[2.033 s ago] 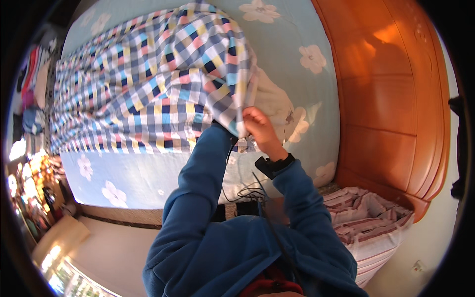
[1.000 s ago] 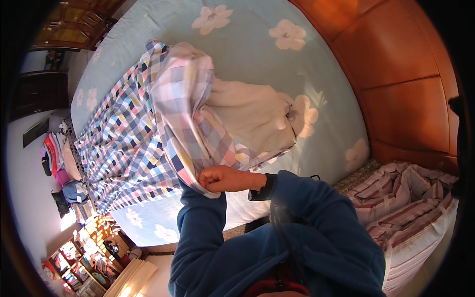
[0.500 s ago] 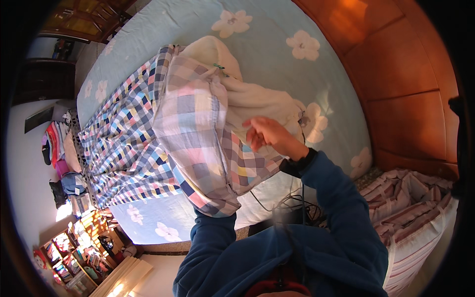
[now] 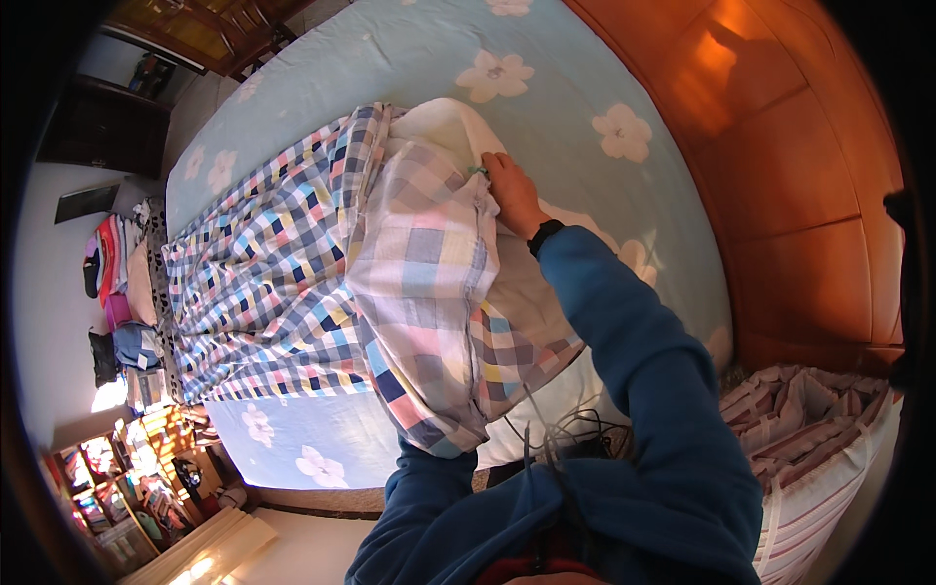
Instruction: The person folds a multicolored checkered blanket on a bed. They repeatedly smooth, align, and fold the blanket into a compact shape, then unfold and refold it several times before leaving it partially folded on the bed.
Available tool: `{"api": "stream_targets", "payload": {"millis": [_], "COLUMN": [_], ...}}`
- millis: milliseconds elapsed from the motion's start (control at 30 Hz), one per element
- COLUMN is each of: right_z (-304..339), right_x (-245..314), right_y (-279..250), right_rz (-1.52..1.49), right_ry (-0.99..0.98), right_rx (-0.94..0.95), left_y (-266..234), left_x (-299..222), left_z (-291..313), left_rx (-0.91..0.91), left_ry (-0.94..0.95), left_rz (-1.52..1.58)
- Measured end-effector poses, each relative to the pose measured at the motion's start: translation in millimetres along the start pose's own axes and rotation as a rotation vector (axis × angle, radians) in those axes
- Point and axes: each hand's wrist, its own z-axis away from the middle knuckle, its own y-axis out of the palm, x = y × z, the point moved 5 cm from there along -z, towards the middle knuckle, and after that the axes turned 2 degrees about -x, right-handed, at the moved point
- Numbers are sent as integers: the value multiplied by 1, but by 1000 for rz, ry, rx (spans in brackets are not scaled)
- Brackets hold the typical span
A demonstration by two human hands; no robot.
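A checked duvet cover (image 4: 263, 283) in navy, white, pink and yellow is spread over the bed, its paler inner side (image 4: 414, 244) folded back. Beside that fold lies a white quilt (image 4: 448, 122), partly covered by it. My right hand (image 4: 517, 195) is at the quilt's edge, fingers bent and closed at a small green tie (image 4: 478, 171); the fingertips are partly hidden. From the lower edge my left sleeve (image 4: 429, 483) runs in under the cover's near corner. The cloth hides my left hand completely.
The bed wears a pale blue sheet (image 4: 546, 107) with white flowers. A wooden headboard (image 4: 780, 146) rises at right, above a striped folded bundle (image 4: 809, 439). Dark cables (image 4: 585, 424) lie by the near bed edge. Shelves (image 4: 136, 487) stand at lower left.
My right hand has moved away from me, from above the quilt to the green tie. My left arm stays under the cover. The whole view has shifted slightly.
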Motion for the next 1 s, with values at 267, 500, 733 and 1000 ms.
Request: {"api": "stream_targets", "payload": {"millis": [267, 500, 733, 1000], "right_z": [14, 99, 170, 189], "right_x": [50, 87, 123, 132], "right_y": [-20, -41, -49, -71], "right_rz": [-723, -779, -689, -901], "right_ry": [18, 133, 69, 381], "right_rx": [137, 281, 585, 497], "left_y": [1, 21, 50, 34], "left_x": [-6, 0, -24, -66], "left_z": [14, 34, 81, 174], "left_rx": [-3, -17, 101, -163], "left_ry": [1, -29, 212, 336], "left_rz": [49, 128, -754, -609]}}
